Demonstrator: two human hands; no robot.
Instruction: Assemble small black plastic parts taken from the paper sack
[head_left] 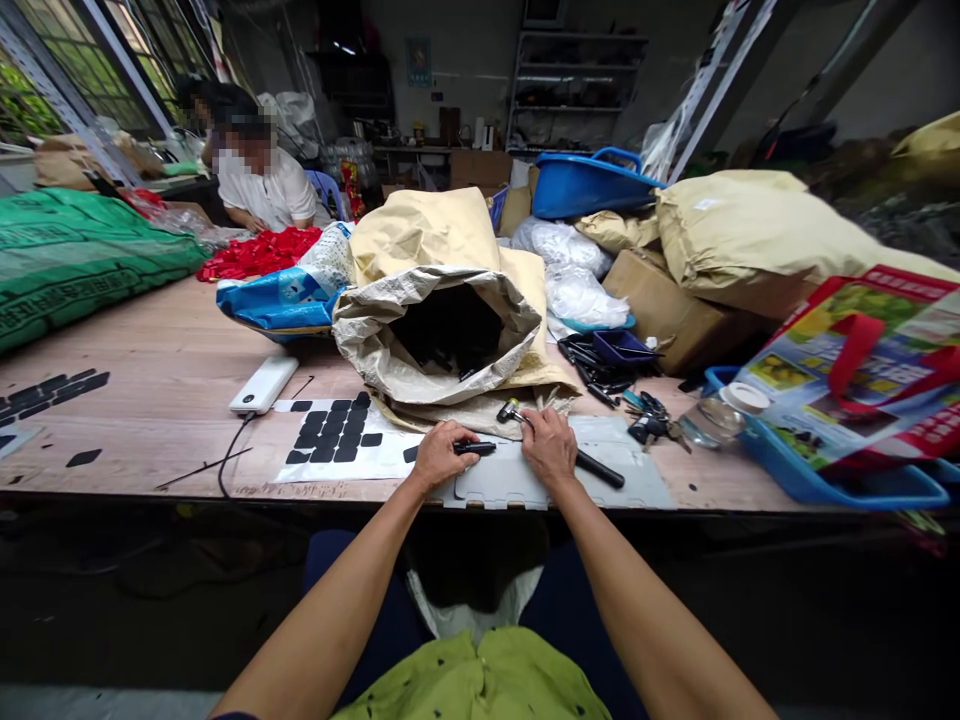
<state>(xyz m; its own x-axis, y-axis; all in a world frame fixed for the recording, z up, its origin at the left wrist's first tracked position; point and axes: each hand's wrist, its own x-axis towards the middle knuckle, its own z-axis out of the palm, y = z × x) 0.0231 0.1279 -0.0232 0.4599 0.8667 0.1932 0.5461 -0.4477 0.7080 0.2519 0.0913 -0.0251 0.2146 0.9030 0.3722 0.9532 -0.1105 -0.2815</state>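
Note:
Closed around one end of a short black pen-shaped piece (475, 448), my left hand (441, 456) rests near the table's front edge. The piece lies level over a grey board (510, 470) and points right. My right hand (550, 446) is wrapped round the shaft of a small hammer (601, 469). Its metal head sticks out at the upper left of the hand and its black handle at the lower right. Just beyond both hands, a pale woven sack (360, 340) lies with its mouth toward me, dark pieces inside. Left of my left hand is a white sheet (382, 460) with rows of black patches (330, 432).
A white power bank (264, 385) with a cable lies at left. Black parts (589, 365), keys (646, 415), a clear jar (712, 422) and a blue basket (847, 485) holding a colourful bag stand at right. Across the table a person (266, 190) sits by red pieces (262, 252).

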